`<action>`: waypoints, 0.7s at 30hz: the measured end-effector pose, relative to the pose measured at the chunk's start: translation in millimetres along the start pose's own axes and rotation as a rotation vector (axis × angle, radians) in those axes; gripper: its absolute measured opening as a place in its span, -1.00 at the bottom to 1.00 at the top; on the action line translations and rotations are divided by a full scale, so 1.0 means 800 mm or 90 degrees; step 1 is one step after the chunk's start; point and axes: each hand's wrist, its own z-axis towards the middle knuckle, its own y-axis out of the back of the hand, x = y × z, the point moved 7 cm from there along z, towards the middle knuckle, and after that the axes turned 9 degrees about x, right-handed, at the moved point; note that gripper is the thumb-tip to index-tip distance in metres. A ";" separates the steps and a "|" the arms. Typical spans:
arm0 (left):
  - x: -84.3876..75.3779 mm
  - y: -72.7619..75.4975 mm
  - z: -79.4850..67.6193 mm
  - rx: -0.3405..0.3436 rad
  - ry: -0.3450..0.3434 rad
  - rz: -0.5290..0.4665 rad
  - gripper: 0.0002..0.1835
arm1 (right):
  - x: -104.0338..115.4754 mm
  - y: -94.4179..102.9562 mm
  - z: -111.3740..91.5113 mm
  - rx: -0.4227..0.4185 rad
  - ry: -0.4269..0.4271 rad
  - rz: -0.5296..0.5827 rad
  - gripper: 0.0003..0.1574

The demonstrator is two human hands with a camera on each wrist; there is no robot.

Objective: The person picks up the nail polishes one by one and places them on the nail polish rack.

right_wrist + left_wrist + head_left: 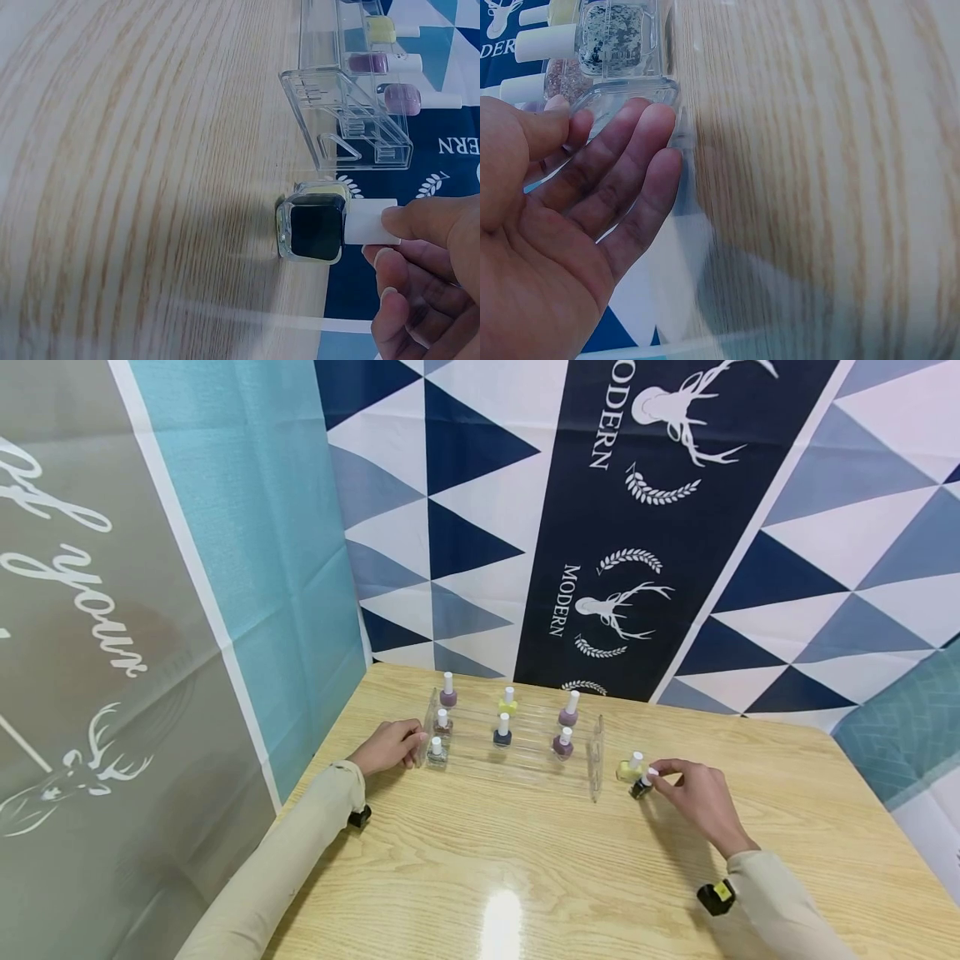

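Observation:
My right hand (699, 797) pinches the white cap of a dark nail polish bottle (316, 229) between thumb and fingers. In the head view this bottle tilts beside a yellow nail polish bottle (628, 770), which it mostly covers in the right wrist view. At the far end of a clear tiered display rack (596, 760), my left hand (388, 745) has relaxed fingers resting against the left side panel (634, 88). Closest to that hand is a glitter-flecked nail polish bottle (615, 39) on the rack's front tier.
Several more bottles stand on the tiers: purple ones (567, 717) at the right, a dark blue one (502, 735) and a yellow one (507, 703) mid-rack, a reddish glitter one (442, 725) at left. Patterned curtains (480, 527) hang behind the wooden table (450, 860).

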 end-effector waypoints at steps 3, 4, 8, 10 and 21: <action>0.001 0.000 0.001 0.001 0.001 -0.001 -0.70 | 0.000 0.001 -0.001 0.003 -0.002 0.000 -0.77; 0.001 0.000 0.001 0.001 0.002 -0.003 -0.70 | 0.001 0.001 -0.002 0.004 -0.003 0.000 -0.77; 0.002 0.000 0.002 -0.002 0.005 -0.006 -0.71 | 0.002 0.004 -0.003 0.002 -0.004 0.000 -0.78; 0.002 0.000 0.002 -0.005 0.005 -0.007 -0.72 | 0.004 0.006 -0.003 0.000 -0.003 0.000 -0.78; 0.000 0.000 0.000 -0.012 0.014 0.002 -0.71 | 0.012 0.013 -0.005 -0.007 0.003 -0.002 -0.76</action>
